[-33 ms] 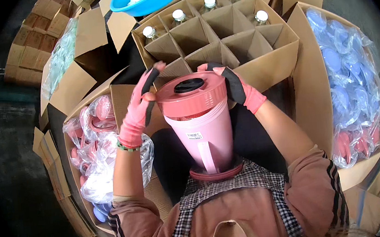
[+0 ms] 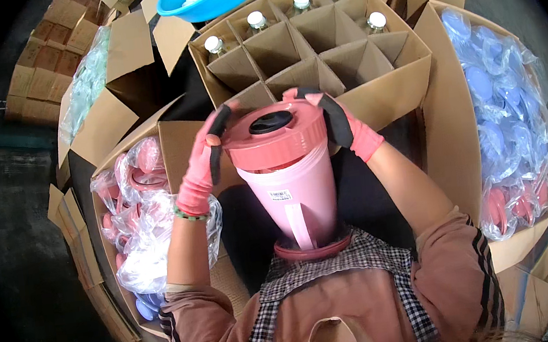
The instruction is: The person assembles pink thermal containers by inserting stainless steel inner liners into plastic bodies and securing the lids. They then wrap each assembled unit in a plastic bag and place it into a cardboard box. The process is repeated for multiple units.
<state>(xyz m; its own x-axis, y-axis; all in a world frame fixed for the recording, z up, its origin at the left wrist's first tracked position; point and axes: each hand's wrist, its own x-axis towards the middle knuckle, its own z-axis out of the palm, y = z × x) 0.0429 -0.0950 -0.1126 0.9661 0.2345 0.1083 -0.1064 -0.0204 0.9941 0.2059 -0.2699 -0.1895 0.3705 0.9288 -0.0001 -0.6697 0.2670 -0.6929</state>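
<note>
Gloved left hand [image 2: 205,161] and right hand [image 2: 339,124], fingers curled, gripping pink jug [image 2: 296,195] lid [image 2: 277,134]

Light: you worked under even, soft overhead light, bright at the centre.
Shadows: faint, pooled between the cartons.
Glare: the plastic bags [image 2: 508,113] gleamed.
Edges: fisheye bending, black vignette.
Focus: your centre stayed sharp.
</note>
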